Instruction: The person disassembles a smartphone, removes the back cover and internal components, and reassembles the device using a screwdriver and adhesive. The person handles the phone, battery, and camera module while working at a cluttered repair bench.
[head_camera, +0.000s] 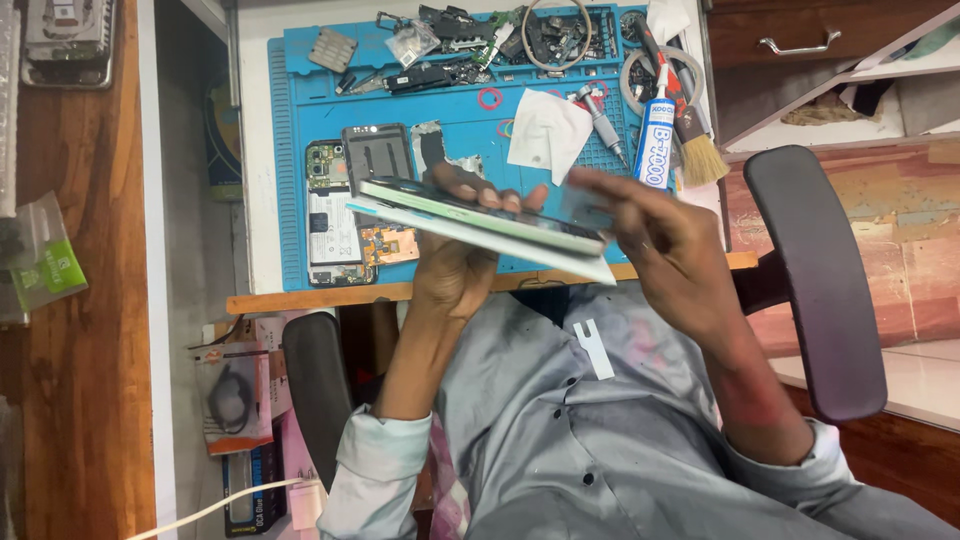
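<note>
My left hand (455, 268) grips a thin, flat phone (480, 218) from underneath, with fingers curled over its far edge. The phone shows as two layers, a dark upper slab and a pale panel (560, 260) fanning out below it towards the right. My right hand (655, 228) is at the phone's right end, fingers stretched out and touching that edge. Both hands hover above the front edge of a blue work mat (300, 110). On the mat, left of my hands, lies an opened phone (335, 215) with its boards exposed. A dark back cover (378, 152) lies next to it.
The mat holds a white cloth (548, 130), a glue tube (655, 142), a brush (698, 145), a screwdriver (601, 118) and several small parts along the far side. Black chair armrests (815, 280) flank me. A wooden drawer (800, 35) is at the far right and packaged items (232, 395) at the lower left.
</note>
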